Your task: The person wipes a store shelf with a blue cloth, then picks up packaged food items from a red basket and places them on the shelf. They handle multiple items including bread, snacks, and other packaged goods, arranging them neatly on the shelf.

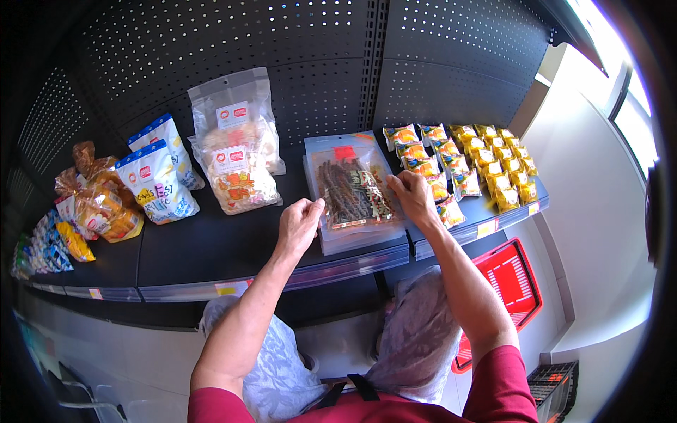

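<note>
A flat clear bag of dark brown stick snacks [346,193] lies on a stack of similar bags on the black shelf. My left hand [300,222] pinches its left edge between thumb and curled fingers. At the opposite edge, my right hand [413,198] grips the bag the same way. Under it, the pale plastic edges of other bags [338,247] show along the front, but their contents are mostly hidden. Just beyond my right hand, small orange-printed packets [423,168] lie in rows.
Gold-wrapped packets [489,168] fill the shelf's right end. Further left stand clear bags of puffed snacks [240,185], white-and-blue bags [156,185] and bread-like packs [108,206]. A perforated back panel [317,84] rises behind. A red shopping basket [508,280] is below right, near a black crate [552,383].
</note>
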A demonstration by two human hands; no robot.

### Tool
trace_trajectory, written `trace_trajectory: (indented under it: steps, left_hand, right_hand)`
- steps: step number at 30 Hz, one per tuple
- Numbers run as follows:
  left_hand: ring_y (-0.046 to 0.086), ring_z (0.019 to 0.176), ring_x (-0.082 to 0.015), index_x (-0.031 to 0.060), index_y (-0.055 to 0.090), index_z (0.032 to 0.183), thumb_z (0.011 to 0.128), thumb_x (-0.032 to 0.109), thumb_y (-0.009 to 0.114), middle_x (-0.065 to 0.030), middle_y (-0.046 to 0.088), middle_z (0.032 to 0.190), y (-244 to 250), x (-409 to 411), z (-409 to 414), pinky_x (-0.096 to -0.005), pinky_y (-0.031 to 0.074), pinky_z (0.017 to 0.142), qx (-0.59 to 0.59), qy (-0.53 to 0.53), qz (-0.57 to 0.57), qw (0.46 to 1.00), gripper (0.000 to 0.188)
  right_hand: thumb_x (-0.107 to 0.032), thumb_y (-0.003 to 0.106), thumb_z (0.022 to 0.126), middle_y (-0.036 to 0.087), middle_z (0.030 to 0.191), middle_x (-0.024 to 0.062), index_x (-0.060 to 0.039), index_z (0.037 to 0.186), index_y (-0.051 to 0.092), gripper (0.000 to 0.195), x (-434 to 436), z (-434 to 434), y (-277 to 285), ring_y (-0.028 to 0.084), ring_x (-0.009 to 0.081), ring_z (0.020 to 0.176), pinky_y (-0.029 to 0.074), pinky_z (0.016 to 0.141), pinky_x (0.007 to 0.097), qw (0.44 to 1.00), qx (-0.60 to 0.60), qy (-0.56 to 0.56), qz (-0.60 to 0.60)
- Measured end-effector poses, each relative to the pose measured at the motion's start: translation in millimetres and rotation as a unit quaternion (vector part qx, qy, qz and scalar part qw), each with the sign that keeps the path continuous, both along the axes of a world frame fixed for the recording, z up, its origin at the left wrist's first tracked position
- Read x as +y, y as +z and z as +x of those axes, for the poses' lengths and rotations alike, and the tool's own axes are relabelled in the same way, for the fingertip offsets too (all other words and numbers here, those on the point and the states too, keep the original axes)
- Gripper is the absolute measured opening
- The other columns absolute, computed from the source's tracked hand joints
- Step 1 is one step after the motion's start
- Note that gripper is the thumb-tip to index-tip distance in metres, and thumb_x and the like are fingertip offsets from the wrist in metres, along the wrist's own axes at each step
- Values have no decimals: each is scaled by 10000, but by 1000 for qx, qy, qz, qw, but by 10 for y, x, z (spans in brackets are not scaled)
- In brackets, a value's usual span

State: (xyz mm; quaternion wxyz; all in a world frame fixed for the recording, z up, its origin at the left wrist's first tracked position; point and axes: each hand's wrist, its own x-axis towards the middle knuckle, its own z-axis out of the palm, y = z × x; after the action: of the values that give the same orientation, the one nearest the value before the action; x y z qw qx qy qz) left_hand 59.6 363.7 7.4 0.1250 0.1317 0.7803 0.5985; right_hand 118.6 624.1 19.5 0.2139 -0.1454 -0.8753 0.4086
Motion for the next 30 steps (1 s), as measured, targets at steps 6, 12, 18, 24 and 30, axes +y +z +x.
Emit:
trace_trajectory:
  steps: [6,12,18,24,30]
  left_hand:
    - [568,516,-109,2,638,809,977,386,594,-41,599,611,15,-29,17,-267,474,482,-8,10,10,1000,421]
    - [539,510,-99,25,611,778,1008,448,506,-21,564,610,-6,-90,12,-251,457,476,-36,36,45,998,493]
    - [460,476,-60,115,558,751,1013,428,498,40,496,596,-23,-243,-20,-215,368,443,-39,51,65,996,413]
    - [447,453,-72,104,523,717,1027,366,492,21,465,566,39,-243,35,-219,356,427,-13,35,135,990,406]
    - [362,475,-36,114,447,709,1054,299,460,44,389,597,136,-400,196,-202,290,428,120,58,150,980,392]
  right_hand:
    - [-355,644,939,667,720,141,15,857,675,380,4,20,13,618,218,633,489,626,357,1000,-22,-8,14]
    - [-295,641,954,649,742,140,10,949,642,305,-22,149,80,601,239,646,487,634,372,993,97,-55,42]
    - [-171,568,1015,598,819,40,-7,1005,588,165,-21,995,514,527,98,721,463,644,275,948,278,-149,-34]
    - [-144,567,1001,597,905,78,-25,1067,582,138,227,2623,-744,584,163,810,484,708,296,943,163,-290,12]
    - [-242,769,788,609,1068,188,-14,1238,529,558,-234,3628,-1831,590,363,1012,511,867,455,943,-177,-218,177]
